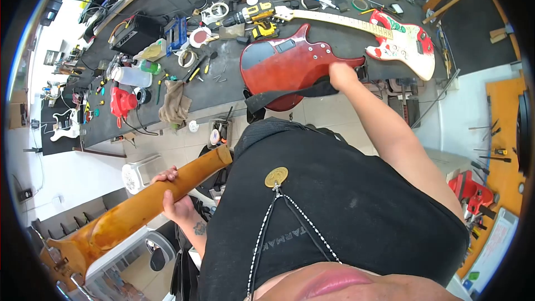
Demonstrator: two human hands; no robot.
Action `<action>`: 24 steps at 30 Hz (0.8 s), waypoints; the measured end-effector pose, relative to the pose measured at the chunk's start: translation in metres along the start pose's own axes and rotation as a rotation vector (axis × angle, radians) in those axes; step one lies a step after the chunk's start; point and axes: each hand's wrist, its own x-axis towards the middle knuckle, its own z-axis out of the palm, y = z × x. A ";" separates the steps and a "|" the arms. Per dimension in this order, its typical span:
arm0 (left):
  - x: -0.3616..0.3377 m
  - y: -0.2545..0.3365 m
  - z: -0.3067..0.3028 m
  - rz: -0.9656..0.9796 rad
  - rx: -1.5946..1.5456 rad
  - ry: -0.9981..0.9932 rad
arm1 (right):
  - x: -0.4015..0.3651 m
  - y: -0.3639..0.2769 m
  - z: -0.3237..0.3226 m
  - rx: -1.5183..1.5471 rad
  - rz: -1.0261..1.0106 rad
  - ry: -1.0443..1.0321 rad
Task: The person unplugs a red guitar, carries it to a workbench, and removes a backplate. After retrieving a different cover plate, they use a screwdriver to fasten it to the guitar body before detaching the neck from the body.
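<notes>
My left hand [177, 203] is wrapped round a brown wooden guitar neck [131, 210], which slants across the lower left with its tuner end nearest the bottom corner. On the bench's front edge lies a glossy red guitar body [285, 69] with a black strap [290, 97]. My right hand [343, 76] is at the right end of that body, over the end of the strap. Its fingers are smeared, and their grip cannot be made out.
A white painted guitar [409, 44] lies behind the red body, beside a yellow drill [262, 14]. Pliers, tape rolls, a brown cloth [175, 103] and a red tool [121, 102] cover the left bench. A red vise [469, 189] stands at the right.
</notes>
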 end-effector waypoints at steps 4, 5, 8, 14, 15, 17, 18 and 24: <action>0.017 0.012 -0.011 0.011 0.000 -0.011 | -0.004 0.002 0.024 0.417 0.485 -0.385; 0.019 0.015 -0.014 0.000 -0.009 -0.005 | -0.001 0.008 0.030 0.737 0.709 -0.359; 0.027 0.021 -0.023 -0.015 -0.022 -0.032 | 0.056 0.065 0.087 1.374 0.739 -0.086; 0.032 0.028 -0.026 -0.055 -0.012 -0.015 | 0.083 0.062 0.044 1.682 1.289 0.325; 0.032 0.028 -0.024 -0.075 -0.014 -0.006 | 0.093 0.070 0.050 1.669 1.291 0.394; 0.031 0.030 -0.026 -0.069 -0.003 0.010 | 0.105 0.072 0.063 1.645 1.301 0.516; 0.027 0.033 -0.029 -0.084 0.012 0.014 | 0.097 0.061 0.061 1.626 1.314 0.572; 0.016 0.025 -0.037 -0.071 0.000 0.050 | 0.059 0.018 -0.006 1.576 1.193 0.833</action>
